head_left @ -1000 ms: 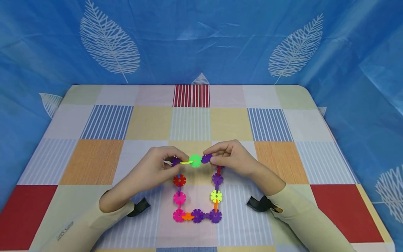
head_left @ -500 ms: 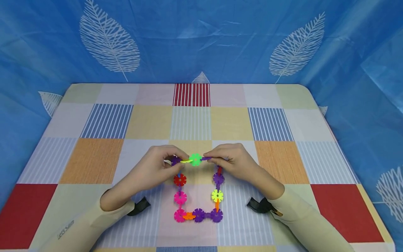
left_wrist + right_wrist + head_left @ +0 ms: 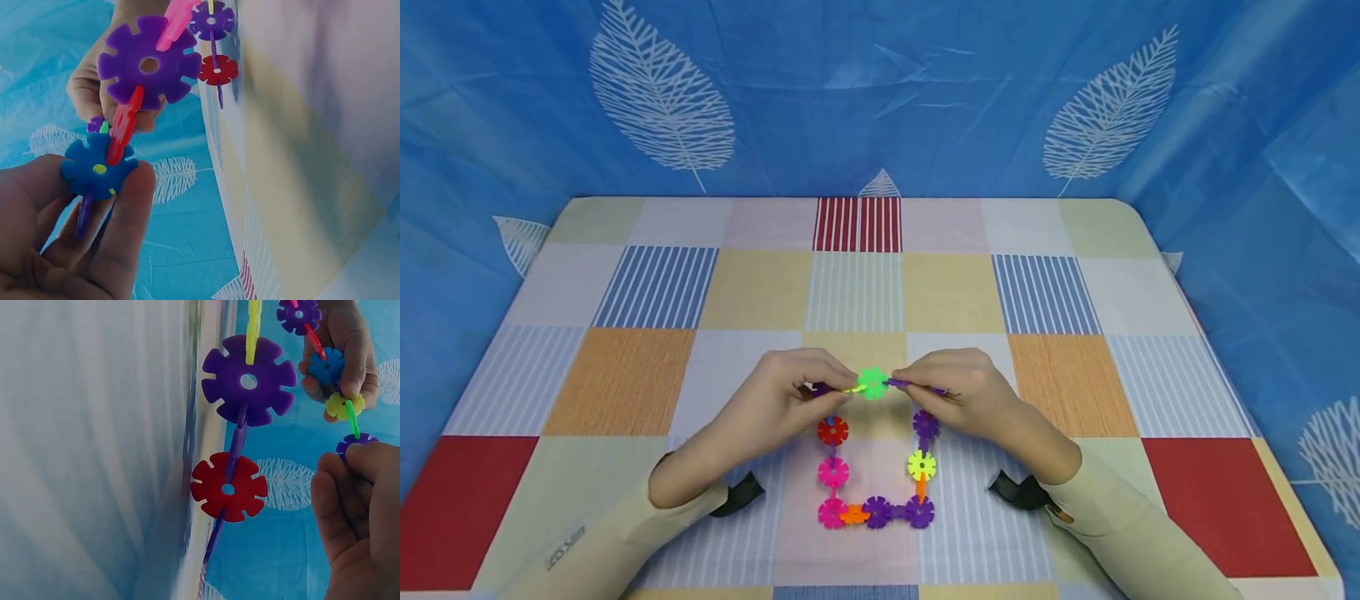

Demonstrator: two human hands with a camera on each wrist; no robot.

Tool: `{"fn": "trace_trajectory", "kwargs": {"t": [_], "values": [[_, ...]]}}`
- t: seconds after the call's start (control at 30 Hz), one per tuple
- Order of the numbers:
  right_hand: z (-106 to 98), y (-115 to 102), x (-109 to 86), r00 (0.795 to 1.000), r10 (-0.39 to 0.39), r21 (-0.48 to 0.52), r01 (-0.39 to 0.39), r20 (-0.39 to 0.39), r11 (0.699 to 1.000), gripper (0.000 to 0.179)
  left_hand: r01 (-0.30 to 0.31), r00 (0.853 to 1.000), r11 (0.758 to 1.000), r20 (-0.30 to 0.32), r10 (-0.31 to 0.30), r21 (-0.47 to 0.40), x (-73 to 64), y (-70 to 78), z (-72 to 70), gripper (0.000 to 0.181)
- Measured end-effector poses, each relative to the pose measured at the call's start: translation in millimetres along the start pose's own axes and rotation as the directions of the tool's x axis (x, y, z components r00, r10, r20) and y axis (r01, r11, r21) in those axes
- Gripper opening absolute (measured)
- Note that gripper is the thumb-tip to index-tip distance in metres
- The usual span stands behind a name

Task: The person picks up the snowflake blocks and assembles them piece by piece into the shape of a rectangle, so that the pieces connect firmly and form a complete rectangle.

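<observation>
Flat plastic snowflake discs, slotted together, form a chain that outlines a square in the head view. My left hand [image 3: 790, 390] pinches the chain at its far left corner, by the yellow disc [image 3: 344, 406] and blue disc [image 3: 94, 172]. Between my hands sits a green disc [image 3: 872, 383], joined to that yellow one. My right hand [image 3: 973, 392] pinches a purple disc [image 3: 355, 445] on the green one's other side. On the chain's right side, a red disc [image 3: 240, 500] carries an edge-on purple disc [image 3: 214, 537] at its end, apart from my right fingers.
Toward me, the chain's lower side [image 3: 897, 512] of pink, orange and purple discs lies on a patchwork tablecloth [image 3: 850, 567]. Black straps [image 3: 737, 494] hang at both wrists. A blue curtain [image 3: 880, 100] with white leaves encloses the table's back and sides.
The purple disc in my right fingers has turned from showing its face to edge-on. Both hands and the chain have shifted slightly right, and the right hand sits a little lower.
</observation>
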State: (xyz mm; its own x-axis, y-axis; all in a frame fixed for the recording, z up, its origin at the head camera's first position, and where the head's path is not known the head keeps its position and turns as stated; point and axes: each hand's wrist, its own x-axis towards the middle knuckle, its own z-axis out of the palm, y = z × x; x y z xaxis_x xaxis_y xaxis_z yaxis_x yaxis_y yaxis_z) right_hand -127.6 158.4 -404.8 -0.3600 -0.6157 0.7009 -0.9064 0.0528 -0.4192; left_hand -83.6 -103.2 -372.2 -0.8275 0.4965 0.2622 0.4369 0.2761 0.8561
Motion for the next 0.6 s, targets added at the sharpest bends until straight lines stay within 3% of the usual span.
{"fn": "trace_trajectory", "kwargs": {"t": [0.47, 0.6], "values": [[2.2, 0.5, -1.1, 1.0, -0.028, 0.063, 0.028, 0.009, 0.998, 0.01, -0.019, 1.0, 0.999, -0.013, 0.018, -0.047, -0.4, -3.4, 5.4, 0.016], [3.0, 1.0, -2.0, 1.0, -0.007, 0.041, 0.006, 0.016, 0.999, 0.009, 0.014, 1.0, 1.0, -0.024, -0.013, 0.023, -0.2, -2.5, 8.0, 0.015]]}}
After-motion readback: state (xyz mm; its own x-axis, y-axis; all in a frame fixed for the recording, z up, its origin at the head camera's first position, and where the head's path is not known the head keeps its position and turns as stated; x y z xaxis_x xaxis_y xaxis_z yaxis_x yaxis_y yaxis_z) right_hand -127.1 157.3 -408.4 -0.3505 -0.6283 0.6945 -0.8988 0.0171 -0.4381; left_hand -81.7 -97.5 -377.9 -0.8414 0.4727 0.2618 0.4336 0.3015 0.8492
